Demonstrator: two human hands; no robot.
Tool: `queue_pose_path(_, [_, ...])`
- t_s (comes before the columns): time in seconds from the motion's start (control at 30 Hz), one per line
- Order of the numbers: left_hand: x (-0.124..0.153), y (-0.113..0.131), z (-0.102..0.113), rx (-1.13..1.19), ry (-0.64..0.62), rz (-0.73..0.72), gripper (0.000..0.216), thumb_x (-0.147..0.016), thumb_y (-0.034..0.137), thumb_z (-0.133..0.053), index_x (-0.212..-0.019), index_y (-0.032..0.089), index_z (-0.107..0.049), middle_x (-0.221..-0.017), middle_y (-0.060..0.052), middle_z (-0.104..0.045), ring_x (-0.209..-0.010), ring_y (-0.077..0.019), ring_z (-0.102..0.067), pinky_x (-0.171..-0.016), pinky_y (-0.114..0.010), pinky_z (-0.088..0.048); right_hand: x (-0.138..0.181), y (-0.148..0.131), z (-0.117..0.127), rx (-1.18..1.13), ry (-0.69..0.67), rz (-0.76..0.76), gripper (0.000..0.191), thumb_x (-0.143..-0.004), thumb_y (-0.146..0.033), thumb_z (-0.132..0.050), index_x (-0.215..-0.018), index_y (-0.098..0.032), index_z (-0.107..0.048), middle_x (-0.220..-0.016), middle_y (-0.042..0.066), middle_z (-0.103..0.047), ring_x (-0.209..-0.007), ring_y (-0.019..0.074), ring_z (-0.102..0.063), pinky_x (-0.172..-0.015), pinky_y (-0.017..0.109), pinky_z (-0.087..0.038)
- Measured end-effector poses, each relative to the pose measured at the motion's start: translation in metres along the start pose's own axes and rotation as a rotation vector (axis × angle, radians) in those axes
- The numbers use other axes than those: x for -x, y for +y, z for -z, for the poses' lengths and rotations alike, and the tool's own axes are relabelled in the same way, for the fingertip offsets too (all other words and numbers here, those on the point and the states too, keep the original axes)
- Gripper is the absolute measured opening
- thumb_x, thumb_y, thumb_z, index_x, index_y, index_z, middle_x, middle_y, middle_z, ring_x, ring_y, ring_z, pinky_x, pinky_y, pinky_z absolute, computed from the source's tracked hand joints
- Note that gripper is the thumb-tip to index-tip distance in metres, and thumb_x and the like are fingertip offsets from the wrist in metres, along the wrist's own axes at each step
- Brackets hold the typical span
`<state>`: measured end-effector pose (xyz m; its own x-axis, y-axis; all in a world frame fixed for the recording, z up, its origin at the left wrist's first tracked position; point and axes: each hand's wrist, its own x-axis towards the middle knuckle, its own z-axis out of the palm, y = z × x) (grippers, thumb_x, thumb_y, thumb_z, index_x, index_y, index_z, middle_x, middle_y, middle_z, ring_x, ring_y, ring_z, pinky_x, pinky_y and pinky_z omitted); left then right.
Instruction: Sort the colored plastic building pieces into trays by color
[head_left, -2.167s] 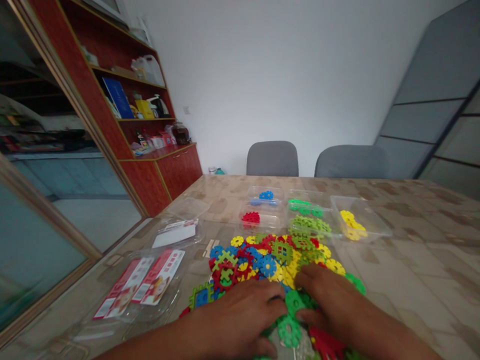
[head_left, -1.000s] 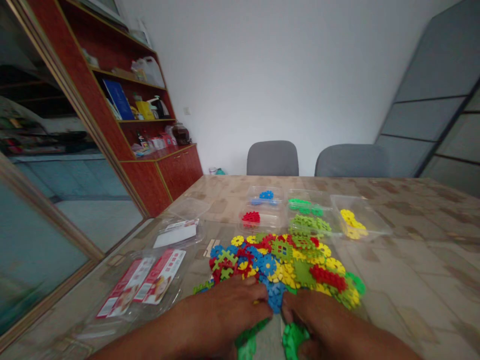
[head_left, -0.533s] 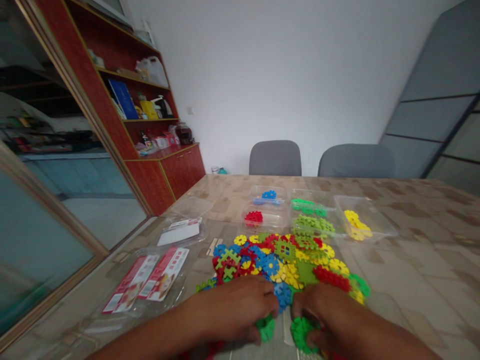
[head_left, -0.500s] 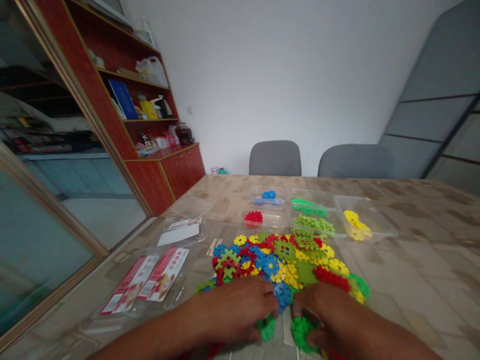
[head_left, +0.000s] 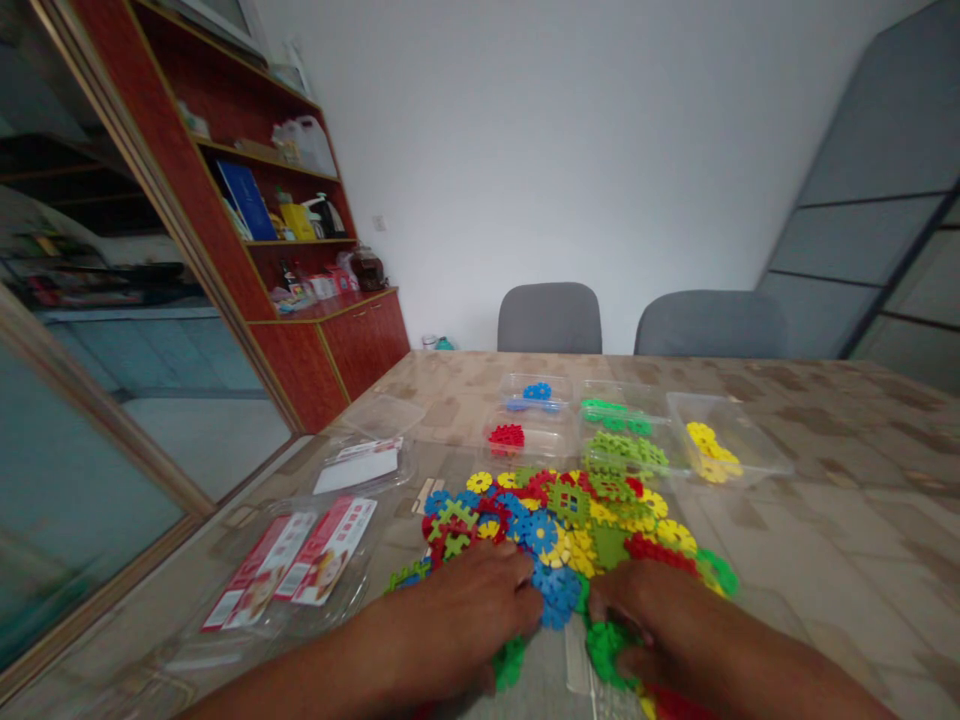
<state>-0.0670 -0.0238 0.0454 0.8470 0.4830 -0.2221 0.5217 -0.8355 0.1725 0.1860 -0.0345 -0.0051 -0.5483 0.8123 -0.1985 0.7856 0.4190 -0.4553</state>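
At the near edge of a heap of plastic building pieces (head_left: 544,530), my left hand (head_left: 476,610) is closed, its fingers curled down. A green flower-shaped disc (head_left: 510,662) pokes out below its fingertips. My right hand (head_left: 649,610) is bent around more green flower-shaped discs (head_left: 607,655), thumb and fingers pressed to them. How many it holds I cannot tell. Between the hands lie blue flower-shaped discs (head_left: 557,595). Yellow flower-shaped discs, red pieces and olive-green square lattice pieces (head_left: 570,502) make up the rest of the heap.
Behind the heap stand clear plastic boxes holding blue discs (head_left: 538,391), red pieces (head_left: 507,438), green discs (head_left: 637,424), olive-green pieces (head_left: 626,452) and yellow discs (head_left: 711,452). Clear packaging with printed cards (head_left: 326,550) lies at the left. Two grey chairs (head_left: 550,318) stand beyond the table.
My left hand has shifted slightly left with the green disc, showing more of the blue discs. My right hand stays nearly in place, its green discs a little higher.
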Motion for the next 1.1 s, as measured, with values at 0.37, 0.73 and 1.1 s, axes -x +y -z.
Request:
queue_pose_path(0.37, [0.001,-0.004,-0.009,-0.049,-0.005,0.067,0.033,-0.08,0.014,-0.072,-0.109,0.018,-0.057,-0.109,-0.007,-0.065,-0.099,-0.0254,-0.06,-0.09,-0.037,-0.05,0.003,0.001,0.0,-0.011,0.014,-0.001,0.031,-0.061,-0.005,-0.062,-0.087,-0.021,-0.066,-0.089,0.001,-0.07,-0.08,0.0188,-0.061,-0.065,0.026,-0.034])
queue_pose_path(0.73, [-0.017,-0.009,-0.011,0.074,0.064,-0.044,0.01,-0.091,0.02,-0.068,-0.084,0.019,-0.062,-0.092,0.0,-0.066,-0.087,-0.017,-0.062,-0.074,-0.025,-0.046,0.0,0.0,0.004,-0.001,0.032,0.032,0.029,-0.059,-0.003,-0.062,-0.081,-0.021,-0.066,-0.079,-0.002,-0.069,-0.07,0.0156,-0.058,-0.061,0.024,-0.033])
queue_pose_path(1.1, [0.007,-0.007,0.017,0.08,-0.2,0.13,0.036,-0.074,0.021,-0.083,-0.107,0.021,-0.068,-0.082,-0.003,-0.071,-0.077,-0.0235,-0.068,-0.065,-0.03,-0.052,0.002,0.002,0.003,-0.022,0.038,0.021,0.036,-0.062,-0.003,-0.063,-0.091,-0.022,-0.068,-0.092,0.001,-0.07,-0.083,0.0198,-0.061,-0.07,0.028,-0.038])
